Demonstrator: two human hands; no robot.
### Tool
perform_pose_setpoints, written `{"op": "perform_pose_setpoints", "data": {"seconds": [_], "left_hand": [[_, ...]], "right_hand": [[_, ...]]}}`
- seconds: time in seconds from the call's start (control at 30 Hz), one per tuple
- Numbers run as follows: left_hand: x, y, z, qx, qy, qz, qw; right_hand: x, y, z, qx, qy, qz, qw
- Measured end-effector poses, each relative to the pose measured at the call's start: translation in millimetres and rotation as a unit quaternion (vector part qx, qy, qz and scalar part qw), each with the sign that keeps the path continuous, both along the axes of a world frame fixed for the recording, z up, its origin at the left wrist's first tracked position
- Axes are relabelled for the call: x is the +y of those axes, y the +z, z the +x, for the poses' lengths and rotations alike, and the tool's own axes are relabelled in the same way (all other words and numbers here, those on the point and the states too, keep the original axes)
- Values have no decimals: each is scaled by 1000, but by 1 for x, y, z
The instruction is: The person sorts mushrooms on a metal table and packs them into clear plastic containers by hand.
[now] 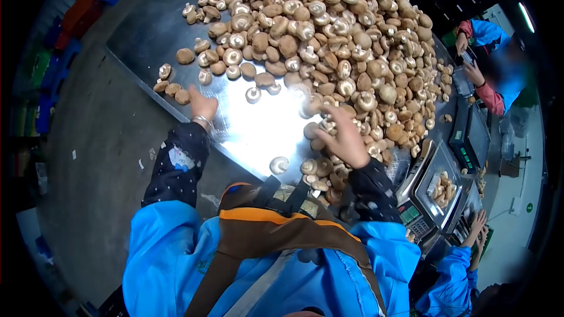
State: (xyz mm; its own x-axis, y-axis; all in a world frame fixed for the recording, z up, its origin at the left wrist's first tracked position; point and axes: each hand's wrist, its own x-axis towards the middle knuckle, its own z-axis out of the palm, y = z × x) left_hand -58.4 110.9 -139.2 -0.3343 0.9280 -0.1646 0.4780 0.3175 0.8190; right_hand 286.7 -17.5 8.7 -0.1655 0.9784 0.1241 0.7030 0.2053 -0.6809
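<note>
A large heap of brown mushrooms [352,41] covers much of the metal table [247,123]. My left hand [203,106] is at the table's left edge, beside a few loose mushrooms [173,89]; its fingers point toward them, and whether they hold anything is hard to make out. At the heap's near side, my right hand [345,140] has its thumb and fingers apart over the mushrooms, with nothing gripped. A single pale mushroom [279,165] lies near the front edge, between my hands. Several more mushrooms [317,170] sit just below my right hand.
At the right stand a scale [437,188] with a tray of mushrooms [443,189] and another scale [472,135]. One co-worker [499,35] holds something at the upper right; another person's hands [479,229] are at the lower right. Crates [82,14] stand at the far left.
</note>
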Motion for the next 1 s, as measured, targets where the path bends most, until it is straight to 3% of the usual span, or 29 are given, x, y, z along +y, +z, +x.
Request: {"op": "perform_pose_setpoints", "data": {"seconds": [0.07,0.17,0.23,0.27,0.33,0.43,0.53,0.6,0.67,0.7,0.77,0.83,0.9,0.97,1.0], "left_hand": [[-8,2,13,-141,26,-70,987],[-18,38,56,-182,71,-50,980],[-5,35,75,-225,99,-41,968],[5,17,85,-183,117,-5,976],[24,23,106,-170,157,-9,973],[45,19,132,-156,197,-27,968],[61,-13,155,-193,209,31,958],[78,-54,156,-356,195,-11,914],[56,18,154,-490,165,-50,854],[53,12,151,-566,157,-57,807],[42,3,147,-625,155,-57,763],[25,-13,127,-560,22,-120,819],[-3,-9,114,-484,41,-164,859],[-33,33,95,-412,39,-199,888],[-40,20,81,-318,2,-81,945]], "right_hand": [[31,-32,-27,-25,34,0,999],[55,-67,-72,-79,96,-42,991],[62,-84,-92,-41,123,-100,987],[67,-97,-95,-47,131,-74,987],[75,-94,-90,-144,42,34,988],[97,-68,-69,-295,-73,132,944],[103,-74,-52,-264,-31,125,956],[99,-85,-48,-280,-17,144,949],[83,-91,-42,-282,-4,108,953],[79,-87,-40,-282,3,91,955],[76,-75,-34,-190,-52,69,978],[77,-64,-30,-81,-110,106,985],[75,-44,-39,-7,-162,154,975],[66,-23,-55,51,-149,142,977],[63,-24,-57,52,-122,133,982]]}}
